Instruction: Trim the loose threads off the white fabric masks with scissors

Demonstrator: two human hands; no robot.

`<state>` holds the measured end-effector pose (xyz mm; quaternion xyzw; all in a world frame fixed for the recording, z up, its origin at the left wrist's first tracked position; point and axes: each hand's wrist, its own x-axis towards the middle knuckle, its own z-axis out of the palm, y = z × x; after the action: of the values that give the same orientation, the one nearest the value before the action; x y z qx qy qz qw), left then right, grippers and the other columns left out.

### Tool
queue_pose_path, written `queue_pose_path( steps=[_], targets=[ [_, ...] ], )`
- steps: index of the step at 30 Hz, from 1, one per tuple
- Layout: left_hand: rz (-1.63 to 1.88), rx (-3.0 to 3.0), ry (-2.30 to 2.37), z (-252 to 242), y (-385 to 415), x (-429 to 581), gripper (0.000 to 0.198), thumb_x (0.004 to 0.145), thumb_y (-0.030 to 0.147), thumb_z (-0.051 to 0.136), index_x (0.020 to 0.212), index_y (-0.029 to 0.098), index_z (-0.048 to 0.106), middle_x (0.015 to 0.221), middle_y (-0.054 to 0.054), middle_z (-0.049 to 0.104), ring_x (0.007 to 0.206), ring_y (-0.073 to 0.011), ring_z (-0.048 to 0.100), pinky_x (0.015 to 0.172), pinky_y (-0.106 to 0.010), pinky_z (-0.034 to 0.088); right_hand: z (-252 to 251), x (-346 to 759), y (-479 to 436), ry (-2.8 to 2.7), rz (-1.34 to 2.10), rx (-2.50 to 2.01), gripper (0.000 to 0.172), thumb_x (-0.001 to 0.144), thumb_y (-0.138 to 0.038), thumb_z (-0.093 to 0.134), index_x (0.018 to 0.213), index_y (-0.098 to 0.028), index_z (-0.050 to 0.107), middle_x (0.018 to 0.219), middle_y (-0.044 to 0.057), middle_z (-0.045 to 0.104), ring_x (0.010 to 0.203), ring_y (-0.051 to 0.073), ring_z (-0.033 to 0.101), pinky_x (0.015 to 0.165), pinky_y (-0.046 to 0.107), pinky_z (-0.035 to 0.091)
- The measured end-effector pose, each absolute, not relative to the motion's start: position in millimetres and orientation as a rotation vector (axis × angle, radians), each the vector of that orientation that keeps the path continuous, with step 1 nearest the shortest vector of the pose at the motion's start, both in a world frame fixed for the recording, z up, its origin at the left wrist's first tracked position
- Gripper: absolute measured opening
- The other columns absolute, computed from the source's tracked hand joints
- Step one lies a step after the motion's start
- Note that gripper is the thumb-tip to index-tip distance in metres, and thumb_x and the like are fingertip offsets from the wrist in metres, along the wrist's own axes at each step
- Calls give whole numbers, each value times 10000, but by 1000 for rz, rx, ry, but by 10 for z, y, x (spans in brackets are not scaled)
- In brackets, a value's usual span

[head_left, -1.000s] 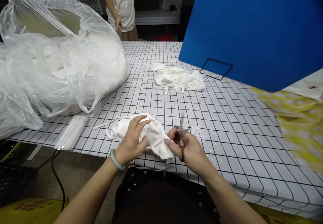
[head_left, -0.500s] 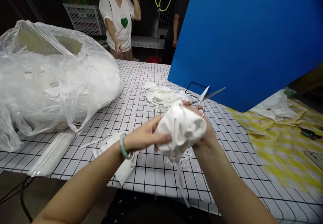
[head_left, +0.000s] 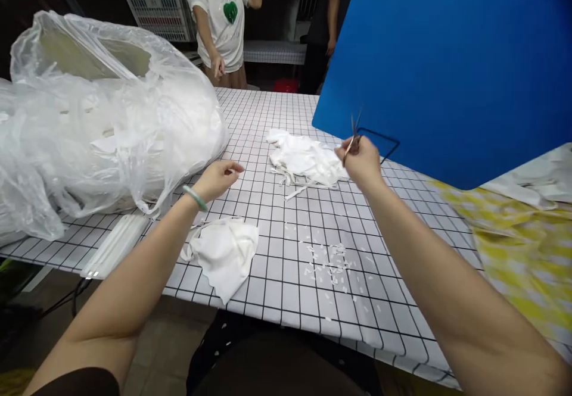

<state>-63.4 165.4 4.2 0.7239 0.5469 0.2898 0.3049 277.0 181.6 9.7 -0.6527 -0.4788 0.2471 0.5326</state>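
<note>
The scissors (head_left: pixel 351 139) are held in the right hand (head_left: pixel 364 161), closed around their handles, just beside the pile of white pieces (head_left: pixel 304 161) on the checked table (head_left: pixel 402 217). The left hand (head_left: pixel 218 178) is half open and holds nothing, near the plastic bag (head_left: pixel 102 116); a white cloth (head_left: pixel 226 253) lies close to the table's near edge

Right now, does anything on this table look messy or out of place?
Small white clippings lie scattered on the checked table near its front edge. A crumpled white cloth sits at that edge, one corner seemingly overhanging. The right hand holds scissors; the left hand is open.
</note>
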Motion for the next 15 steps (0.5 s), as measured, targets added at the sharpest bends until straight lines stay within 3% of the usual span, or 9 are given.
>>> queue_pose_path(
  steps=[5,9,12,15],
  targets=[
    [511,2031,1555,-404,1303,-1199,256,613,67,620,830,179,696,901,-72,647,986,-297,579,981,-514,462,-577,1913,1205,-1466,1060,-1515,212,712,-310,764,818,-191,624,704,-15,606,628,146,523,615,312,440],
    [439,2169,1445,-537,1189,-1136,284,649,81,582,895,187,678,993,-76,632,1070,-292,546,1007,-475,454,-820,1185,913,-1631,1195,-1388,243,632,-251,797,787,-208,615,770,-13,630,712,162,544,682,308,455],
    [404,2245,1316,-551,1097,-1005,161,686,105,596,813,186,654,858,-42,622,906,-233,583,885,-379,508,-867,986,815,-1656,1158,-1353,191,633,-169,722,702,-212,549,746,-10,588,778,184,526,745,322,436],
    [462,2288,1257,-462,953,-889,31,761,173,615,733,184,608,784,-31,583,812,-209,564,808,-356,502,-802,1084,746,-1622,1139,-1312,128,694,-214,649,775,-217,550,788,-7,584,791,183,526,763,326,437]
  ],
)
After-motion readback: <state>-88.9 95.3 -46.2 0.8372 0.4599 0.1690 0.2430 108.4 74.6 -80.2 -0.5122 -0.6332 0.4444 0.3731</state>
